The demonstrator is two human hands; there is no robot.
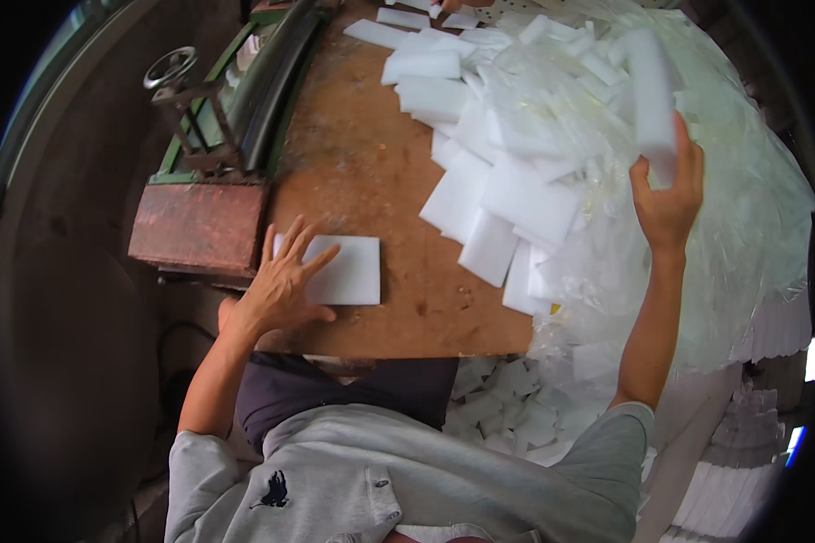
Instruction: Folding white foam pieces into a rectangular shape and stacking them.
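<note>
My left hand lies flat, fingers spread, on a white foam sheet at the near edge of the brown wooden table. My right hand is raised to the right and grips a white foam block by its lower end, lifting it above a large heap of white foam pieces mixed with clear plastic bags.
A green metal machine with a handwheel and a rusty red plate stands left of the table. Foam scraps lie on the floor below the table edge. Stacked white foam sits at lower right.
</note>
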